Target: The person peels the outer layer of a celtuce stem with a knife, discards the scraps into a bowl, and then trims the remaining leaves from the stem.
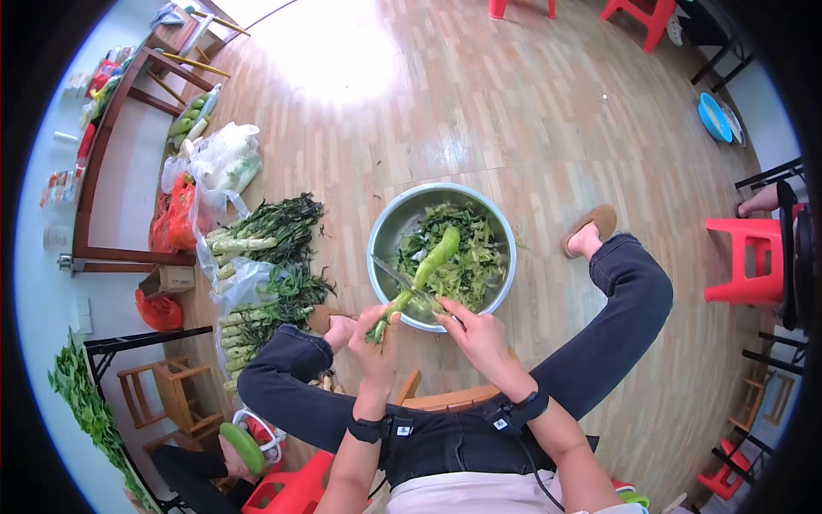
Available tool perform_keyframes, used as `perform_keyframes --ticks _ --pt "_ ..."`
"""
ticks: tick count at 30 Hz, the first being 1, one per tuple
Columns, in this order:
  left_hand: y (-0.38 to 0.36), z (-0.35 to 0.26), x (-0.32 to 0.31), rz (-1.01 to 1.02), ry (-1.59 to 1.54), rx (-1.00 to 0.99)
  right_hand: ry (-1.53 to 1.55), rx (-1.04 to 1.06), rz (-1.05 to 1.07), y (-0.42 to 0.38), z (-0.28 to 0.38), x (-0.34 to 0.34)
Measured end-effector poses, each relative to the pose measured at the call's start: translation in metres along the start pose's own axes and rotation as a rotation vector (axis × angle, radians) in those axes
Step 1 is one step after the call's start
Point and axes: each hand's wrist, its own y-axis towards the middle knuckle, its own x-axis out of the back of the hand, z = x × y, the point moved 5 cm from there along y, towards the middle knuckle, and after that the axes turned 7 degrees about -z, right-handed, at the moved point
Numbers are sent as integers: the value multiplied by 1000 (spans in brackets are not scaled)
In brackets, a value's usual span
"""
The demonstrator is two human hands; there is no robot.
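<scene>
My left hand [377, 349] is closed round the leafy lower end of a green celtuce stem [439, 255], which slants up over a metal basin. In my right hand [476, 339] is a knife [392, 272], its blade lying across the stem, with the handle mostly hidden by my fingers. A strip of peel seems to hang near the blade, though it is blurred. The steel basin [511, 248] stands on the floor between my legs and holds a heap of green peelings and leaves [471, 272].
Several leafy celtuce stalks [257, 240] lie on the floor to the left, beside white plastic bags [224, 158] and a red bag [174, 214]. A red stool [745, 261] stands at the right. At lower left, another person's hand holds a green gourd [243, 447].
</scene>
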Motion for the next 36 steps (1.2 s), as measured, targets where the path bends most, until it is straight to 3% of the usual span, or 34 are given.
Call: perform_keyframes --ticks 6,9,20,22,31,36 --pt "-1 1 -5 -18 -61 5 0 -56 45 1 -10 -2" --pt "-2 2 -2 -20 -35 -12 -18 33 -28 -2 -4 -3" --pt "-5 0 -5 9 -67 40 -95 28 -41 1 -12 -7" --pt "-1 -12 -8 -8 17 -88 -95 2 -40 8 -16 -6" --pt "-2 0 -6 -45 -87 -5 -108 15 -36 12 -15 -16" --pt "0 -6 -2 -33 8 -82 -165 54 -62 12 -13 -20"
